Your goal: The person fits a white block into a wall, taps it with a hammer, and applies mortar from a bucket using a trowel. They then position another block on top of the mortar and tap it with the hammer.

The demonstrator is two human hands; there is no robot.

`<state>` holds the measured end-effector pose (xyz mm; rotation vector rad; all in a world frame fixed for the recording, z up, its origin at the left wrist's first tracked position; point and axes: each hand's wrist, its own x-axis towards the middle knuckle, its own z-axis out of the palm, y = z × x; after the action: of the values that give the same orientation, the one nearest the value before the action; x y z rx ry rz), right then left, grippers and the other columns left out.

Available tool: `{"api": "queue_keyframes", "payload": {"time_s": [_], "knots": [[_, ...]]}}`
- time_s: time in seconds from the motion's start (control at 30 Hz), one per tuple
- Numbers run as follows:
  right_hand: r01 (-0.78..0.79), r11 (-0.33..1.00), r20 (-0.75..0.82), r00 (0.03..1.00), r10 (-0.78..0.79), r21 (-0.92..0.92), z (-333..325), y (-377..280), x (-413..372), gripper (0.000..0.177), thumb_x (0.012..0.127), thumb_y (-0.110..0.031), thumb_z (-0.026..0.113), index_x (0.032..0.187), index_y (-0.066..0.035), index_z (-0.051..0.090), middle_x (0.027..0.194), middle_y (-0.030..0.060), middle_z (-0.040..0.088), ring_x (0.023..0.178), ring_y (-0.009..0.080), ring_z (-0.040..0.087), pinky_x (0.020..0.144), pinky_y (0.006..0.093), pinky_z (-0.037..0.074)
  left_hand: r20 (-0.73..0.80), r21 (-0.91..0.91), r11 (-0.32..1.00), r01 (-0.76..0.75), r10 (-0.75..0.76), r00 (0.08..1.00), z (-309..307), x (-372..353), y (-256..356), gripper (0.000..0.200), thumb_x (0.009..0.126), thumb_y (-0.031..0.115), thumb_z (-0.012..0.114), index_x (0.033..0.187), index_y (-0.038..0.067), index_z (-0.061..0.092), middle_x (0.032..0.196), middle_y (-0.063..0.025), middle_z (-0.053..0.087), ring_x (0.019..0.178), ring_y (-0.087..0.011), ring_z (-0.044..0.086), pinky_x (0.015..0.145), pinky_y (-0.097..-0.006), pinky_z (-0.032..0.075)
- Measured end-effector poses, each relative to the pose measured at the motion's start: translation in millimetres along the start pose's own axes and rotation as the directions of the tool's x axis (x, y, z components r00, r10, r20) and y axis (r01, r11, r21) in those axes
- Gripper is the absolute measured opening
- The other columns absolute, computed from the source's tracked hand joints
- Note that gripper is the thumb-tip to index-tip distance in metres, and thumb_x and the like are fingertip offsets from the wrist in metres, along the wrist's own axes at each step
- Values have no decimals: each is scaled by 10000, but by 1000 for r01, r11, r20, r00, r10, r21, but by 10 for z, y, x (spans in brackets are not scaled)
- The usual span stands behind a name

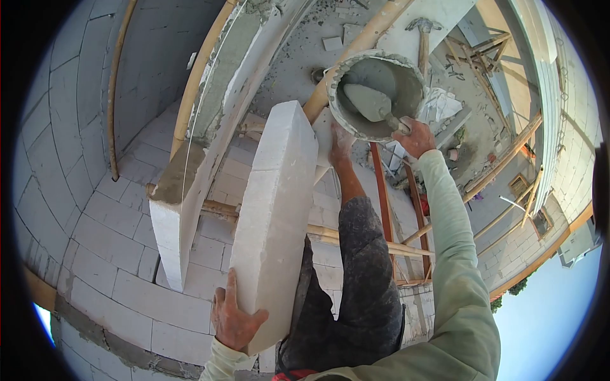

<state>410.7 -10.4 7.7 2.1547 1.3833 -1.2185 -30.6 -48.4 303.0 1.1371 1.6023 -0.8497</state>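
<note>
A long white lightweight concrete block (273, 209) leans upright in front of me. My left hand (238, 317) grips its lower end, fingers along one side and thumb across the near face. My right hand (417, 138) is closed round the handle of a trowel (367, 103). The trowel's blade, coated in grey mortar, lies inside a mortar-crusted bucket (337, 105). Left of the block runs a low wall of blocks (168, 235), its top spread with wet mortar (229, 63) beside a taut string line.
A hammer (424, 38) rests on a pale board beyond the bucket. Bamboo poles (375, 28) cross beneath and beside me, one of my bare feet (342, 143) close to the bucket. Rubble and timber (489, 47) lie on the floor below. Block walls (70, 120) rise at the left.
</note>
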Motion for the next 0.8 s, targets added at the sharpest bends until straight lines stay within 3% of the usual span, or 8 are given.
{"api": "queue_keyframes", "payload": {"time_s": [0.13, 0.2, 0.27, 0.33, 0.43, 0.5, 0.6, 0.8], "knots": [[42, 978, -58, 998, -31, 205, 106, 345, -56, 507, 711, -326, 726, 1114, -28, 650, 997, 217, 684, 935, 370, 653, 855, 418, 494, 0, 8, 1000, -8, 8, 1000, -25, 27, 13, 1060, 518, 227, 773, 1449, -30, 335, 985, -212, 519, 894, -387, 537, 821, -451, 465], [24, 961, -6, 1000, -23, 276, 248, 559, 5, 496, 723, -286, 717, 1143, -31, 646, 968, 229, 685, 874, 357, 661, 828, 394, 502, -10, 8, 999, 39, -39, 999, -27, 0, 13, 1059, 520, 233, 776, 1449, -25, 337, 986, -215, 520, 893, -392, 538, 817, -457, 465], [136, 931, -50, 991, -126, 340, 207, 470, -82, 481, 743, -243, 702, 1155, -3, 632, 947, 229, 684, 834, 345, 658, 803, 376, 505, -30, 20, 1000, -12, 13, 999, -11, -10, -2, 1030, 547, 252, 764, 1461, 40, 339, 957, -189, 501, 873, -384, 536, 784, -477, 465], [183, 929, -178, 975, -131, 321, -4, -12, -376, 443, 744, -172, 692, 1130, 34, 624, 926, 227, 682, 825, 332, 656, 789, 368, 504, -26, 16, 999, 41, -40, 999, -53, -28, 24, 1036, 543, 253, 770, 1459, 28, 340, 966, -196, 508, 888, -389, 538, 796, -474, 468], [302, 870, -181, 951, -249, 390, -23, -244, -527, 411, 740, -118, 672, 1108, 55, 613, 928, 215, 676, 830, 325, 658, 782, 368, 503, -3, 10, 999, 49, -49, 999, -7, -45, 69, 1033, 548, 259, 772, 1459, 25, 343, 977, -197, 514, 905, -387, 540, 799, -471, 474], [458, 835, -229, 886, -403, 304, -50, -605, -671, 406, 737, -95, 661, 1113, 48, 607, 960, 206, 664, 846, 339, 659, 789, 377, 506, -10, 9, 998, 56, -56, 998, 40, -60, 69, 1024, 556, 263, 768, 1460, 35, 344, 979, -191, 512, 907, -380, 539, 790, -470, 477], [568, 770, -221, 823, -523, 292, -32, -1283, -817, 393, 744, -92, 655, 1119, 13, 605, 983, 204, 645, 848, 396, 645, 740, 413, 516, -9, -2, 998, 63, -63, 998, 132, -91, 60, 1007, 566, 270, 764, 1460, 57, 352, 987, -187, 507, 922, -378, 539, 765, -478, 483], [548, 835, -97, 835, -541, 61, 384, -2456, -1133, 447, 730, -133, 695, 1140, -26, 551, 887, 162, 572, 769, 361, 634, 673, 443, 529, -76, -10, 999, 39, -40, 996, 312, -155, -9, 981, 571, 271, 760, 1449, 79, 367, 977, -189, 506, 944, -389, 548, 694, -506, 506]]}}
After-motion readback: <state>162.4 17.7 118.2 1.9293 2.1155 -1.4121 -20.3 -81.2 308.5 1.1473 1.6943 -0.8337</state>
